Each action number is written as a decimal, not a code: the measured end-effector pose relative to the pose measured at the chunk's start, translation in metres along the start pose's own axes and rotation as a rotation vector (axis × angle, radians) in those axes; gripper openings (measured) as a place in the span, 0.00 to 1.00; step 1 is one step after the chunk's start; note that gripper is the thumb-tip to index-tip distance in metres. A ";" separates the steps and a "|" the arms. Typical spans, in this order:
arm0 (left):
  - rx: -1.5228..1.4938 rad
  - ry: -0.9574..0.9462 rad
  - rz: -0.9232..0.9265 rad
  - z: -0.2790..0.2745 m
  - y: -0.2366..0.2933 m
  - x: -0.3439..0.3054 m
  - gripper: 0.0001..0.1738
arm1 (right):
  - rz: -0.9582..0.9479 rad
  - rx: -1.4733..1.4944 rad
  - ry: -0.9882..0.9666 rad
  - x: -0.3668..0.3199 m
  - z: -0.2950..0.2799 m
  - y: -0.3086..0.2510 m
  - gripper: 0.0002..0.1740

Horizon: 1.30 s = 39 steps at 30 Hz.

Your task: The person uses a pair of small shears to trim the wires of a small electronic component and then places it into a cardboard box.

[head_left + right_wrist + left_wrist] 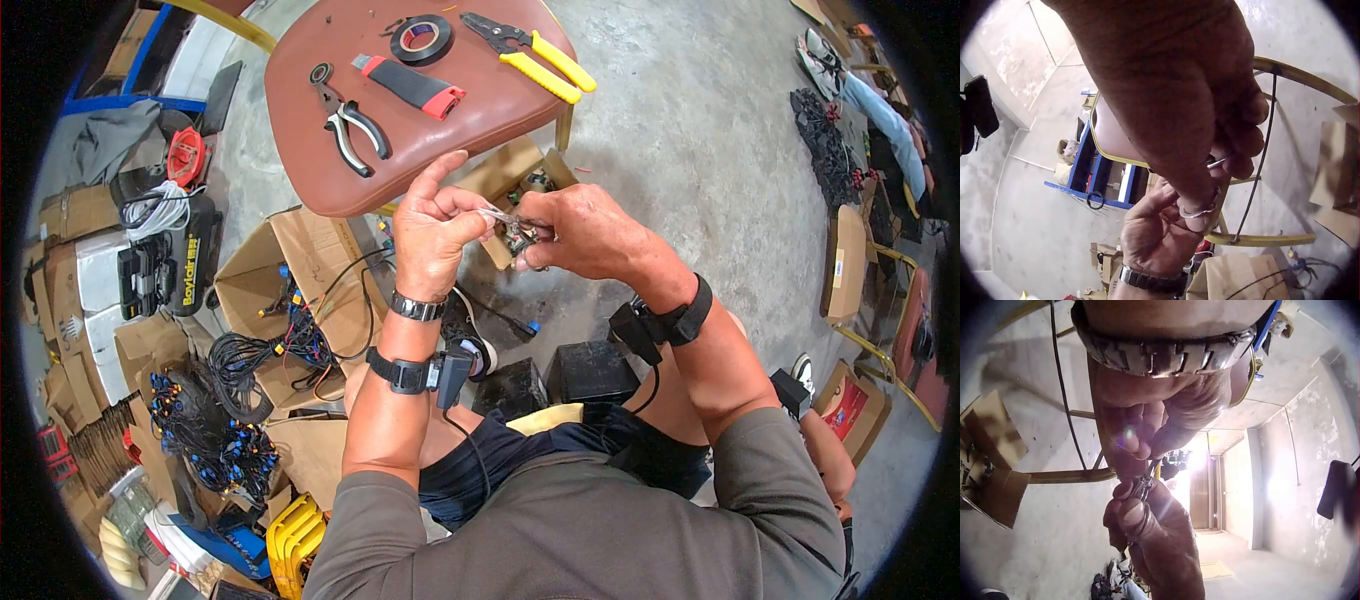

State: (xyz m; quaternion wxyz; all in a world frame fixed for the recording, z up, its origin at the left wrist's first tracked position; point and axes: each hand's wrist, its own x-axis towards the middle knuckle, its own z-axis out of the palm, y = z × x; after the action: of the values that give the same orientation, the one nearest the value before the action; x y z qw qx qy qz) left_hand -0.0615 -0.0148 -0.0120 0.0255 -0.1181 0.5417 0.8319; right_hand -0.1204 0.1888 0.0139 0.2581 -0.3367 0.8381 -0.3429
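My right hand (592, 238) holds small silver scissors (531, 226), with the thumb through a metal loop (1200, 214). Their slim blades reach left to my left hand (432, 238). There the left thumb and a finger pinch a thin pale piece (492, 213) right at the blades; its kind I cannot tell. The left index finger sticks out straight, away from the pinch. In the left wrist view both hands meet closely, the scissors (1142, 487) between them. Below the hands is an open cardboard box (488, 180) of small metal parts.
A brown chair seat (300, 120) ahead bears black-handled pliers (352, 135), a red-and-black cutter (412, 86), black tape (421, 40) and yellow-handled wire strippers (545, 65). Boxes with tangled cables (245, 365) lie at left. Black blocks (590, 375) stand by the legs.
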 end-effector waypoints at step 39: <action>0.070 -0.053 -0.008 0.024 -0.002 -0.042 0.39 | -0.071 0.026 0.085 -0.052 0.018 -0.005 0.22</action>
State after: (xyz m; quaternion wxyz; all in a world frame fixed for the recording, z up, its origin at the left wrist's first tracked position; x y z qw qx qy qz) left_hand -0.0248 0.0113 0.0050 0.0474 -0.0974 0.5691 0.8151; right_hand -0.0732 0.2172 0.0168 0.2142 -0.3477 0.8314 -0.3768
